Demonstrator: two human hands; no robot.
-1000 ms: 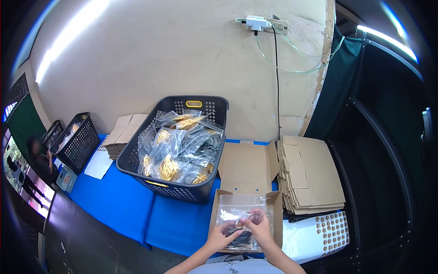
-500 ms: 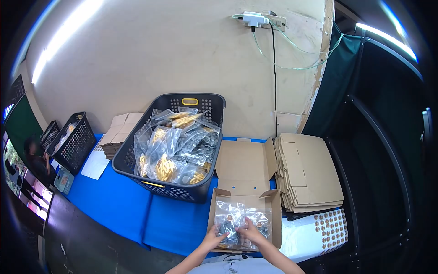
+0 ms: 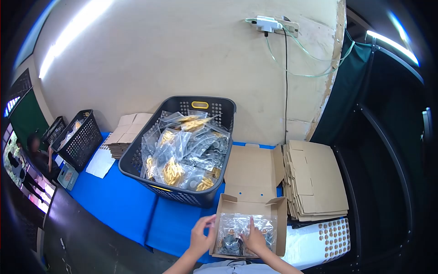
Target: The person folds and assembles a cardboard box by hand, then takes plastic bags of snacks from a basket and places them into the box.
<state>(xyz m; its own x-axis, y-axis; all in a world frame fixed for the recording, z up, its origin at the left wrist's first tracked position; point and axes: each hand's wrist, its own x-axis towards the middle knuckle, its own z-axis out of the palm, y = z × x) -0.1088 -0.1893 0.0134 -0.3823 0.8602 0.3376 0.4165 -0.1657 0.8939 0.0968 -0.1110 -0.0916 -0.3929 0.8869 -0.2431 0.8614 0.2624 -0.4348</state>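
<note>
An open cardboard box (image 3: 281, 230) stands in front of me with its lid (image 3: 252, 171) folded back. Side by side in it lie two clear plastic bags (image 3: 231, 245) holding grey parts, each with a small round brown mark. My left hand (image 3: 202, 235) is raised at the box's left wall, fingers apart and holding nothing. Over the bags, my right hand (image 3: 255, 239) rests with its index finger stretched out on the plastic; its other fingers are partly hidden.
A black basket (image 3: 182, 194) of bagged gold and grey parts stands left of the box. Flattened cartons (image 3: 317, 182) are stacked to the right, above a sheet of round brown stickers (image 3: 334, 237). More cartons (image 3: 130, 132), another basket (image 3: 82, 141) and a person (image 3: 43, 157) are farther left.
My left hand has let go of the bag and moved left to the box's wall. My right hand has shifted onto the bags, which lie flatter. The view has turned slightly left.
</note>
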